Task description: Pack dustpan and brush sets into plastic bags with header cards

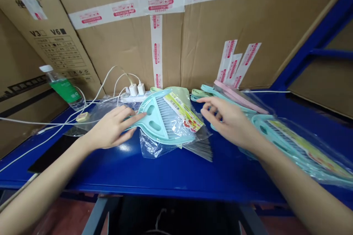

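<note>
A light-blue plastic hand broom (157,121) with grey bristles lies on the blue shelf, half inside a clear plastic bag (154,145) with a yellow label (183,112). My left hand (113,126) grips its narrow handle end between thumb and fingers. My right hand (226,117) hangs open just above a heap of bagged pale-blue, green and pink handles (228,97), and its fingers are spread. A second bagged light-blue broom (292,145) lies at the right edge. A pale-green piece (179,93) behind the first broom is partly hidden.
A green-labelled plastic bottle (62,86) lies at the back left, near a power strip (132,98) with white chargers and tangled white cables (55,132). Taped cardboard cartons (220,44) form the back wall. The blue metal shelf (176,172) ends in a front edge.
</note>
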Demonstrator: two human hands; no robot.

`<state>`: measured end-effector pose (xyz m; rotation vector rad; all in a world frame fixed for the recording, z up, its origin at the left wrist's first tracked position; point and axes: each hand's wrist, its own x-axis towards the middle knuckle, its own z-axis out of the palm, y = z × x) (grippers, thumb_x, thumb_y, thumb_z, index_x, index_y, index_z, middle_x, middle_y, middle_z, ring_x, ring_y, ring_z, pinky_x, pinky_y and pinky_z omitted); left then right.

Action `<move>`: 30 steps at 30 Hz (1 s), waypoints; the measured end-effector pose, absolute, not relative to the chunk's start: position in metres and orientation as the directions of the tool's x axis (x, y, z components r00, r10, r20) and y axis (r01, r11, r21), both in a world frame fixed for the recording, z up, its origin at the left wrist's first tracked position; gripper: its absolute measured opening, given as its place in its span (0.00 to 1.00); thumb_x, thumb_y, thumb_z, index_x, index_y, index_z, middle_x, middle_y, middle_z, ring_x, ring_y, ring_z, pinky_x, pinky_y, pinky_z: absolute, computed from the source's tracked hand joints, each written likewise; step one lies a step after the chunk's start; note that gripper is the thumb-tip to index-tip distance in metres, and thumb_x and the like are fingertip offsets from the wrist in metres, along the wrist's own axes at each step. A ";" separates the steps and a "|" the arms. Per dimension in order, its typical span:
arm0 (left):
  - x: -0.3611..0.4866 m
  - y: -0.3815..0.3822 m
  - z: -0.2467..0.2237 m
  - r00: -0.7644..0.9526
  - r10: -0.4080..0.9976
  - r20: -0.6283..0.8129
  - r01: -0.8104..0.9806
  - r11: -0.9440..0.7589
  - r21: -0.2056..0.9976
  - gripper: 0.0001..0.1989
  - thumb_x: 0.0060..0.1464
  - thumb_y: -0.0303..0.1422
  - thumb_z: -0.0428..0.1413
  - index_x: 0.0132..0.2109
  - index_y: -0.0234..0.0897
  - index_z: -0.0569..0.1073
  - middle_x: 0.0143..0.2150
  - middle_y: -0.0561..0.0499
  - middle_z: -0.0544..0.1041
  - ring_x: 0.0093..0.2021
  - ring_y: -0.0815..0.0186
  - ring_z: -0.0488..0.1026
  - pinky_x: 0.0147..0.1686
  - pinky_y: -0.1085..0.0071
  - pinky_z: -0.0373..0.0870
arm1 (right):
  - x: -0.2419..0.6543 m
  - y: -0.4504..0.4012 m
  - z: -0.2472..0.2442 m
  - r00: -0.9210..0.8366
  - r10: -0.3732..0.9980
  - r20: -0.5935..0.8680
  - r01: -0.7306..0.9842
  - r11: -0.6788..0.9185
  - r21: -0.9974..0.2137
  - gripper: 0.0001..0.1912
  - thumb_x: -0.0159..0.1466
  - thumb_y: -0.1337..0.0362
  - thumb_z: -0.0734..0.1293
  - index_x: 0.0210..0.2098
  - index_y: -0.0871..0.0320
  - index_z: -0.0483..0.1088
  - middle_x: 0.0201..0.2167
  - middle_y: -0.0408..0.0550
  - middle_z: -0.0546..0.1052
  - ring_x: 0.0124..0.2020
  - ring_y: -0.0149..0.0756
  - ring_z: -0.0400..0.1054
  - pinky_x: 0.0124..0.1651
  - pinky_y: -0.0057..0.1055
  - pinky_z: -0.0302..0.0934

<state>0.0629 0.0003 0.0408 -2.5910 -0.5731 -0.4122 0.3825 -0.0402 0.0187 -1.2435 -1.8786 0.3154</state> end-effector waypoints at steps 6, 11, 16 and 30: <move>0.043 0.004 0.035 0.841 0.333 0.425 0.476 -0.829 -0.292 0.20 0.63 0.29 0.44 0.58 0.36 0.70 0.37 0.45 0.73 0.35 0.62 0.69 0.36 0.66 0.71 | 0.356 -0.019 -0.001 -0.249 0.913 0.324 0.681 0.403 -0.611 0.15 0.64 0.54 0.59 0.46 0.55 0.65 0.27 0.45 0.72 0.28 0.39 0.67 0.33 0.36 0.60; 0.033 0.004 0.035 0.846 0.335 0.415 0.475 -0.826 -0.302 0.19 0.64 0.30 0.42 0.56 0.31 0.71 0.37 0.45 0.73 0.35 0.63 0.69 0.37 0.66 0.71 | 0.342 -0.014 0.004 -0.337 0.926 0.169 0.642 0.357 -0.678 0.15 0.64 0.49 0.57 0.32 0.54 0.63 0.25 0.41 0.68 0.26 0.35 0.62 0.29 0.32 0.56; 0.012 0.007 0.045 0.789 0.417 0.452 0.578 -0.754 -0.313 0.20 0.64 0.34 0.43 0.56 0.36 0.72 0.37 0.45 0.72 0.36 0.60 0.69 0.37 0.64 0.71 | 0.346 0.002 0.019 -0.220 0.909 0.355 0.787 0.380 -0.486 0.12 0.62 0.58 0.60 0.25 0.51 0.55 0.22 0.43 0.66 0.25 0.37 0.62 0.29 0.33 0.54; -0.014 0.004 0.054 0.468 0.494 0.733 0.855 -0.462 -0.235 0.18 0.62 0.35 0.46 0.56 0.46 0.71 0.35 0.48 0.71 0.37 0.58 0.68 0.37 0.60 0.71 | 0.277 0.094 0.024 -0.559 0.828 0.041 0.769 0.536 -0.349 0.06 0.54 0.66 0.69 0.23 0.52 0.67 0.21 0.43 0.74 0.27 0.37 0.67 0.29 0.31 0.58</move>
